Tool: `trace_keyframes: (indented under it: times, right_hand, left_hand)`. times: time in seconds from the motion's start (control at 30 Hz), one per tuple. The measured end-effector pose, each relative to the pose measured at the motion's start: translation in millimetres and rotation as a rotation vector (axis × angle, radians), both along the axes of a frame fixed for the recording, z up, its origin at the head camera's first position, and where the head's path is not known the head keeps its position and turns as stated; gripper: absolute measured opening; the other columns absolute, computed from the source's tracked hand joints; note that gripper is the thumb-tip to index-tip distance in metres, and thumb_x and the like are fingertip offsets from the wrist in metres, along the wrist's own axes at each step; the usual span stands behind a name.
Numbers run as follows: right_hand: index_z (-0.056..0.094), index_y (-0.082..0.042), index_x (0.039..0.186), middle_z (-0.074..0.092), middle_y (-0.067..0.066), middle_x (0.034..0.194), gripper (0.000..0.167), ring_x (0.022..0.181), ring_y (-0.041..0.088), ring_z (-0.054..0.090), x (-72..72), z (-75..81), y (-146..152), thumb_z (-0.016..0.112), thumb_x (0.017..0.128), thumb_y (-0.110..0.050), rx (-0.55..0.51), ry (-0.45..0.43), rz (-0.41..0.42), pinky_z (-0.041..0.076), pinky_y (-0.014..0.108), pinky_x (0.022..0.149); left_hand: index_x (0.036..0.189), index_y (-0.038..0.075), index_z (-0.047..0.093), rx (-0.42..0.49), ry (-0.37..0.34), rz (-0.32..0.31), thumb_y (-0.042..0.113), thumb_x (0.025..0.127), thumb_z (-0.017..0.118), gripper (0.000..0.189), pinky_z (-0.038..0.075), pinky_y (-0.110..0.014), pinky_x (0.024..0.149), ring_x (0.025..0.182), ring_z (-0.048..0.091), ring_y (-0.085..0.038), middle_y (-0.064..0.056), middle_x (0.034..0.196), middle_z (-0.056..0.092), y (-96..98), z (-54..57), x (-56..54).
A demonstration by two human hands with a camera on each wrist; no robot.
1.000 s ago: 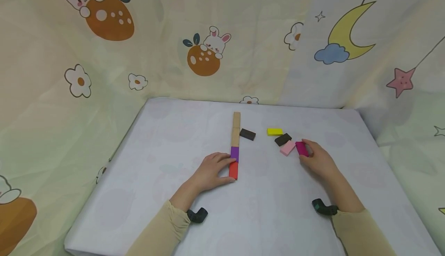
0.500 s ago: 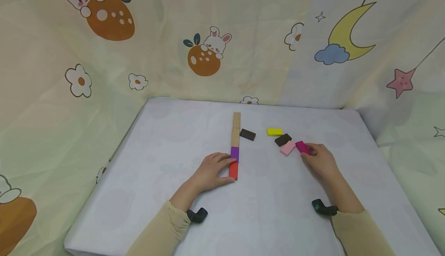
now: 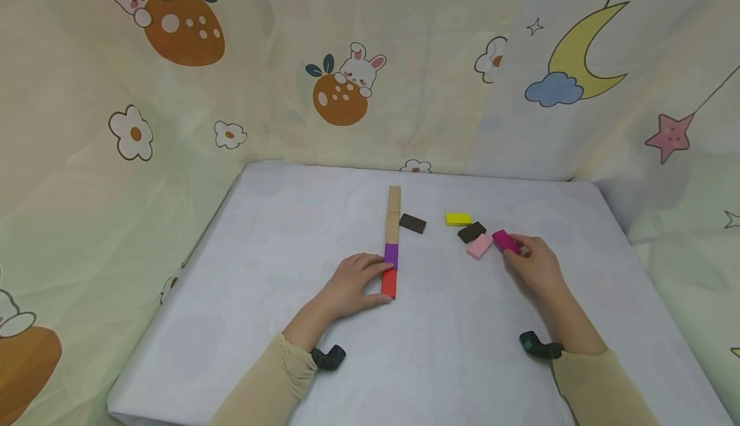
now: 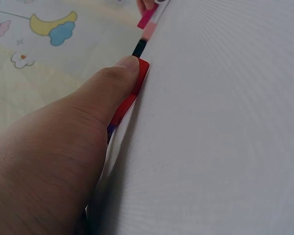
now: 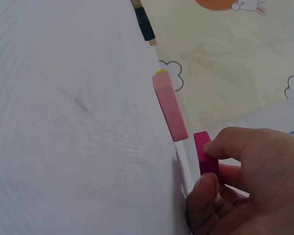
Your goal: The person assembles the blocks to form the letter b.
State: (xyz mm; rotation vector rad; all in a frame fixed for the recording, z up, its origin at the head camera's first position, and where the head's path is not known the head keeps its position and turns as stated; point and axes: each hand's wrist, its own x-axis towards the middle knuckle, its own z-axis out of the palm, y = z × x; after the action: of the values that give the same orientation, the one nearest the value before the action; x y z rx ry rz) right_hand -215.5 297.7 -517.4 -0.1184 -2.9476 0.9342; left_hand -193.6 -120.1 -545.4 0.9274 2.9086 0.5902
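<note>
My left hand (image 3: 349,288) holds a red block (image 3: 389,284), its thumb at the near end and a finger by the seam with the purple block (image 3: 390,256). In the left wrist view, the thumb presses the red block (image 4: 126,106). These two continue a straight row with two tan blocks (image 3: 393,214). Over on the right, my right hand (image 3: 537,265) pinches a magenta block (image 3: 505,241) between thumb and fingers. The right wrist view has this magenta block (image 5: 206,154) tilted, beside a pink block (image 5: 170,107).
A dark block (image 3: 413,223) lies angled beside the tan blocks. Left of the right hand are a yellow block (image 3: 458,220), another dark block (image 3: 471,232) and the pink block (image 3: 479,247). All rest on a white-covered table (image 3: 243,233); a patterned cloth (image 3: 277,92) hangs behind.
The magenta block has turned in my right hand, its near end swinging right, and the fingers have shifted right along it. My left hand and the row have stayed put.
</note>
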Motion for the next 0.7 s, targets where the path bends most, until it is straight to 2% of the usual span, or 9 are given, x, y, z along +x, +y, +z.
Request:
trace_keyframes:
  times: [0.23,0.47,0.6,0.7]
  right_hand:
    - [0.048,-0.01,0.145,0.049,0.02,0.13,0.053,0.095,0.028,0.051,1.9,12.2,-11.8,0.059,0.098,-0.032,-0.065,-0.033,0.011,0.048,0.026,0.065]
    - [0.048,-0.016,0.145,0.05,0.015,0.126,0.053,0.086,0.025,0.056,4.8,15.5,-39.7,0.061,0.098,-0.037,-0.261,-0.095,0.159,0.053,0.024,0.062]
    - [0.051,-0.02,0.142,0.052,0.011,0.126,0.05,0.098,0.027,0.057,5.0,11.4,-58.0,0.063,0.097,-0.036,-0.269,-0.111,0.234,0.053,0.028,0.074]
    - [0.053,-0.022,0.14,0.054,0.01,0.125,0.046,0.107,0.028,0.053,2.5,8.1,-65.5,0.063,0.096,-0.034,-0.252,-0.102,0.253,0.052,0.031,0.081]
  left_hand:
    - [0.147,0.037,0.045,-0.002,0.002,-0.001,0.066,0.087,0.061,0.068,0.026,-0.045,0.121,0.14,0.038,-0.019,0.006,0.149,0.045,-0.7,0.7,0.1]
    - [0.147,0.038,0.045,-0.002,0.016,-0.008,0.067,0.087,0.06,0.069,0.027,-0.045,0.12,0.14,0.038,-0.018,0.007,0.149,0.046,-1.4,-0.3,-0.3]
    - [0.147,0.037,0.045,-0.004,0.018,-0.007,0.068,0.086,0.059,0.069,0.027,-0.045,0.12,0.14,0.039,-0.018,0.006,0.149,0.046,-1.1,-0.2,-0.1]
    - [0.146,0.037,0.046,-0.005,0.019,-0.005,0.068,0.086,0.059,0.069,0.027,-0.045,0.12,0.14,0.039,-0.018,0.006,0.149,0.046,-0.8,-0.3,-0.1]
